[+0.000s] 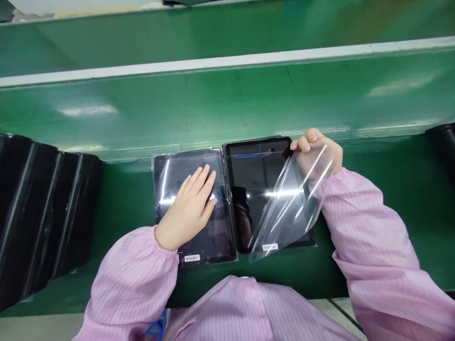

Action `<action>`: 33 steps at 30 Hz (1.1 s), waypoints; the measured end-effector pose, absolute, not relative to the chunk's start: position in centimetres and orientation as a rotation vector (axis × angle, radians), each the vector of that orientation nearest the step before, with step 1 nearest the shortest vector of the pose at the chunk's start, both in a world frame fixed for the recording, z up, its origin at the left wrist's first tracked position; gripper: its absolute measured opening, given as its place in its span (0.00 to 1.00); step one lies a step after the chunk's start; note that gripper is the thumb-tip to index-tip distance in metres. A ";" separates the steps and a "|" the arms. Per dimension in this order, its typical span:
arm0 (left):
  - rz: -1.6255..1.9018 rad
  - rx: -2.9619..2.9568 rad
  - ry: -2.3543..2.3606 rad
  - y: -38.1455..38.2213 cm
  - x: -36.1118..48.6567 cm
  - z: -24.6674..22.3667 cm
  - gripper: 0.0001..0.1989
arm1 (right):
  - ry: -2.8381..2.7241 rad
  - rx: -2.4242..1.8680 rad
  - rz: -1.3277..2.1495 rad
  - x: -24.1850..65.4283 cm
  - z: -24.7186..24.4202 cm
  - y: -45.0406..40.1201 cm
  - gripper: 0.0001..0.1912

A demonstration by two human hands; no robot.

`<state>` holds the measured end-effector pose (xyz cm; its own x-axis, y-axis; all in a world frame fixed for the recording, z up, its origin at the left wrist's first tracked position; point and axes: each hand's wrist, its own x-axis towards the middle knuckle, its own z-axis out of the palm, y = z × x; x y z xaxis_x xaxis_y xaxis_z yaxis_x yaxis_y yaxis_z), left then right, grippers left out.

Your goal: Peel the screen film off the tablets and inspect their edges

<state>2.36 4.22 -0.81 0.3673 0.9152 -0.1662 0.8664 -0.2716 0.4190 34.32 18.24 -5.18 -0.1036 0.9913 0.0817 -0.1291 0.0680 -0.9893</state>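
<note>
Two black tablets lie side by side on the green bench. My left hand [192,203] rests flat, fingers stretched, on the left tablet [213,237], which has a glossy clear cover over its screen and a small white label near its lower edge. At the upper right corner of the right tablet [249,175], my right hand [316,151] pinches a clear plastic film [287,208]. The film is lifted and curled at the right, and its lower left part hangs over the screen. A white label [270,246] shows near that tablet's bottom edge.
Several black tablet-like slabs [46,213] lean in a row at the left of the green bench [124,189]. A dark object [444,142] sits at the far right edge. Behind the tablets rises a green ledge with a white strip [213,62].
</note>
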 end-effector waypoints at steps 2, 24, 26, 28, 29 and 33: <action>0.142 2.195 1.541 4.3 2.3 -0.8 0.28 | -1.226 -1.017 1.296 34.3 -5.1 18.3 0.08; 0.051 2.338 1.656 3.0 5.2 -1.9 0.51 | -1.728 -1.028 1.346 31.3 1.6 17.5 0.17; 0.046 2.340 1.667 3.0 5.0 -2.0 0.50 | -1.633 -1.003 1.462 30.7 1.2 17.4 0.17; 0.033 2.340 1.669 3.0 5.0 -2.1 0.49 | -1.517 -0.998 1.574 30.3 0.9 17.2 0.17; 0.025 2.337 1.671 3.1 5.0 -2.1 0.49 | -1.456 -1.005 1.623 30.2 0.9 17.1 0.18; 0.018 2.331 1.696 3.0 5.3 -1.9 0.48 | -1.235 -1.023 1.776 30.0 1.1 16.5 0.21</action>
